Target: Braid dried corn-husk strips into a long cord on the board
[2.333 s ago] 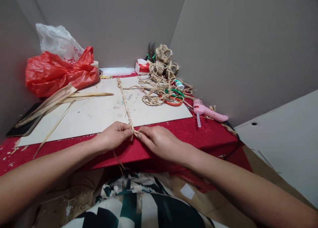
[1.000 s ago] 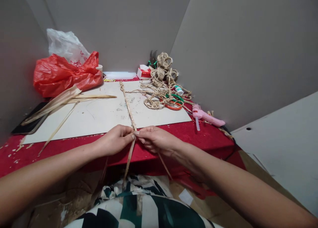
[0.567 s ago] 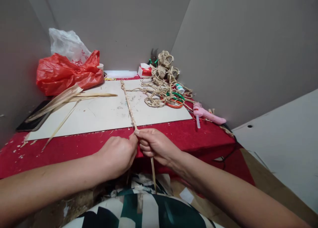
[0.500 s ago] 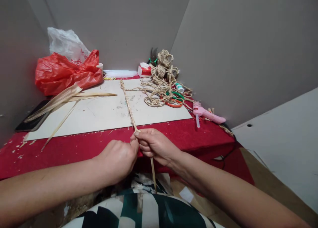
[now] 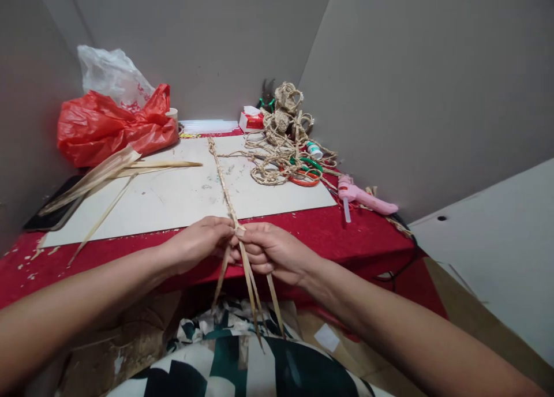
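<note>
A thin braid of dry husk strips (image 5: 223, 183) runs down the white board toward me, its near end between my hands just past the table's front edge. My left hand (image 5: 206, 241) pinches a strip at the left side of that end. From the right, my right hand (image 5: 274, 248) grips the end between thumb and fingers. Several loose strips (image 5: 249, 273) hang below, spread apart over my lap: one under the left hand, some in the middle, one under the right. My fingertips partly hide where the strips cross.
White board (image 5: 177, 186) on a red-covered table (image 5: 173, 258). Loose husks (image 5: 95, 175) lie over a phone (image 5: 64, 212) at left, near a red plastic bag (image 5: 116, 128). Right: coiled cord (image 5: 281, 128), green-and-orange-handled scissors (image 5: 305, 180), a pink glue gun (image 5: 367, 199). Grey walls stand behind.
My left hand has risen and opened out from a tight curl to a pinch beside the braid's end. More hanging strips now show, fanned apart. My right hand has stayed nearly in place.
</note>
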Motion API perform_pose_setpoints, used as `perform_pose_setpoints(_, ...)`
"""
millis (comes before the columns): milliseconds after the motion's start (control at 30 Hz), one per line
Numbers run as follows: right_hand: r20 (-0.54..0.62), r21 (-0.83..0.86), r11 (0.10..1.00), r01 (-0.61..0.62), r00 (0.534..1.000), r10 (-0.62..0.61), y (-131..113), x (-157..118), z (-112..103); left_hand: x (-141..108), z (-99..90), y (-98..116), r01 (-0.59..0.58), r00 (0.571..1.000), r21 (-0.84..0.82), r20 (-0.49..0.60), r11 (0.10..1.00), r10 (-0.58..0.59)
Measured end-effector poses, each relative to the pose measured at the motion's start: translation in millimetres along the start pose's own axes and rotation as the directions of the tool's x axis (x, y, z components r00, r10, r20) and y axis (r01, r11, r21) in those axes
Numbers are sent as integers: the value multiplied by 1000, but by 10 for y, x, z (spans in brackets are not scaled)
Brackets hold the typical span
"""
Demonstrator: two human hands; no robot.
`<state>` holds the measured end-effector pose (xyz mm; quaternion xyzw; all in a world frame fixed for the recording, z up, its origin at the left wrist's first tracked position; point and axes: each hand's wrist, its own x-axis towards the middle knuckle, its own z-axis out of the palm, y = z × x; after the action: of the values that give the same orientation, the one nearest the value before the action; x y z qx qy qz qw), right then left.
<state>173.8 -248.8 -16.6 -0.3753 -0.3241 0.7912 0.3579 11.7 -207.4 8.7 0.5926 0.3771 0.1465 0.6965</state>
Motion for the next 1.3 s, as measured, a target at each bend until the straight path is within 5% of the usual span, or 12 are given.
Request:
perform_pose_setpoints(133,9,-141,990,-31,999,32,-81,-34,-77,28,40,4,62,998,47,-9,997,-61)
perform_pose_setpoints(267,6,-442,895,60,998,-63,-162,-53,-149,47,11,21,-16,999,177,-31,984,22)
perform_pose_setpoints(367,41,-742,647,175,975,-216,-180,-48,-144,92,4,-3,-83,996,192,-16,978,88)
perform_pose_setpoints(500,51,-962,240,129,951,-306,-176,-65,-95,134,19,-26,6,997,189,-74,982,8)
perform_pose_setpoints(633,26,-997,57,47,947,-321,-230,-164,-70,147,21,-35,3,995,204,-95,979,17)
perform_pose_setpoints(867,66,-993,76,92,954,-292,-225,-394,77,139,98,-45,-69,988,160,-126,985,89)
perform_pose_setpoints(1100,53,-991,-129,22,970,-239,89,-396,214,75,222,-38,-45,987,-10,-157,999,43)
perform_pose_setpoints(1200,149,-989,-16,148,984,-103,-28,-517,229,56,189,-50,-51,985,-1,-165,999,50)
perform_pose_setpoints(1300,154,-972,135,192,956,-251,-230,-585,184,28,144,-30,-56,989,-49,-138,997,49)
